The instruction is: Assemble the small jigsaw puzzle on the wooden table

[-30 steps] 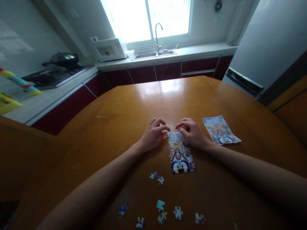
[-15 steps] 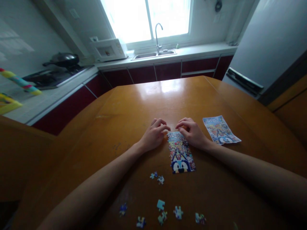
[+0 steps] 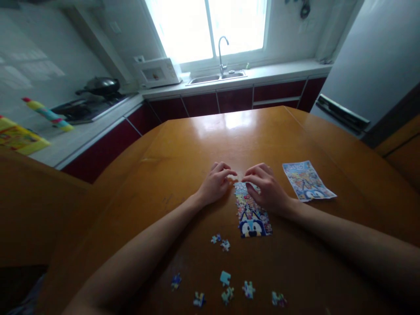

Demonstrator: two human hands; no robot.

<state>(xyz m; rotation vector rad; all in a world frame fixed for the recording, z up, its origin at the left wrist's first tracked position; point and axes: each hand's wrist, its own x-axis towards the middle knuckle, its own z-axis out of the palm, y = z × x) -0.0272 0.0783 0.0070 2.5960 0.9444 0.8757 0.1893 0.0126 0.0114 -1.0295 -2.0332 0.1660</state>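
Note:
A partly joined jigsaw puzzle (image 3: 252,218) lies flat on the table, a blue cartoon dog's face at its near end. My left hand (image 3: 218,183) rests at its upper left corner, index finger stretched toward the top edge and the other fingers loosely bent. Over the upper right part is my right hand (image 3: 264,186), thumb and fingers apart, hiding some of the picture. I see no piece in either hand. Nearer to me lie loose puzzle pieces, among them a plain light-blue piece (image 3: 225,278) and a dark blue piece (image 3: 176,281).
A creased picture sheet (image 3: 308,180) lies right of my right hand on the wooden table (image 3: 197,144). Beyond are a sink (image 3: 205,79), a microwave (image 3: 157,73), and a stove with a dark pan (image 3: 102,86). A fridge (image 3: 370,65) stands at the right.
My right hand has lifted its thumb away from the index finger and reaches a little further over the puzzle. The left has barely moved. The whole view has shifted slightly.

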